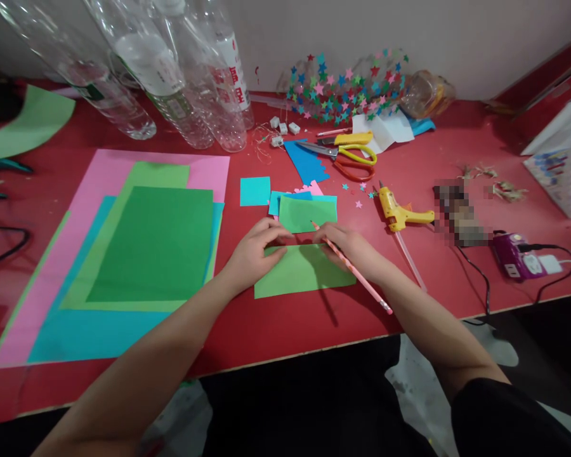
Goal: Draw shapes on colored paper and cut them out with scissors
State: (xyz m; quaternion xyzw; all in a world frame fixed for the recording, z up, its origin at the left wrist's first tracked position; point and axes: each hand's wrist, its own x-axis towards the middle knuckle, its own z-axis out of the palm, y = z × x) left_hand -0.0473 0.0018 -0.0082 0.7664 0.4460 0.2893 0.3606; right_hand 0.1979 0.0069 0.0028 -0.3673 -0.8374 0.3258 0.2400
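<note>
My right hand is closed around a pink pencil. The tip points up and left, over a small green paper rectangle. My left hand rests at the upper left of a longer light-green paper strip, thumb apart from the bent fingers. Part of this strip's upper edge lies under both hands. Blue paper pieces and a pink scrap show beneath the small green rectangle. A separate light-blue paper square lies just to its left.
Large coloured sheets are stacked at left. Plastic bottles stand behind. Scissors, a yellow cutter and star stickers on a clear bottle lie at the back. A glue gun and purple power socket are at right.
</note>
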